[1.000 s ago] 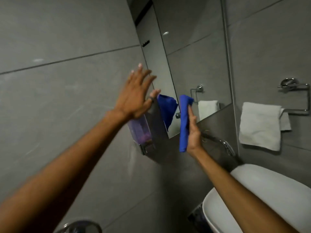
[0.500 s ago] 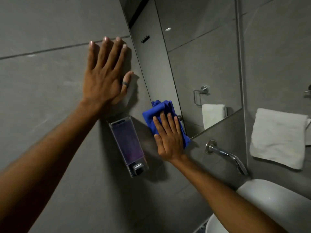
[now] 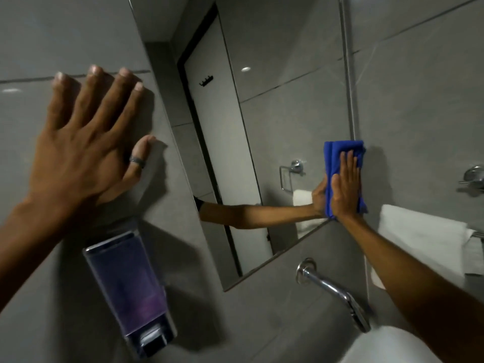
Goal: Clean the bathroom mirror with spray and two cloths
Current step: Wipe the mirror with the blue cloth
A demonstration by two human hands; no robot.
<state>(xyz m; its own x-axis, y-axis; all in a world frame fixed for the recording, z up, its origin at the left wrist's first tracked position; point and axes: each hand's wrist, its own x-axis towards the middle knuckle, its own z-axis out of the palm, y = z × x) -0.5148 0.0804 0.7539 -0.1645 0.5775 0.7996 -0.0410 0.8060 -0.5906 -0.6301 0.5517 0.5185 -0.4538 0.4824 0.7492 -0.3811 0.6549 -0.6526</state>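
The wall mirror (image 3: 275, 113) fills the upper middle of the head view. A folded blue cloth (image 3: 337, 155) is pressed flat against the mirror's lower right corner under my right hand (image 3: 344, 191), palm down, fingers together. The reflection of that arm shows in the glass. My left hand (image 3: 86, 142) rests flat on the grey tiled wall left of the mirror, fingers spread, a ring on the thumb, holding nothing. No spray bottle or second cloth is in view.
A clear soap dispenser (image 3: 131, 292) with purple liquid hangs on the wall under my left hand. A chrome spout (image 3: 337, 294) sticks out below the mirror over the white basin (image 3: 387, 347). A white towel (image 3: 424, 239) hangs on a rail at right.
My right hand has slid the blue cloth from the mirror's lower left corner across to its lower right corner. My left hand stays planted on the wall.
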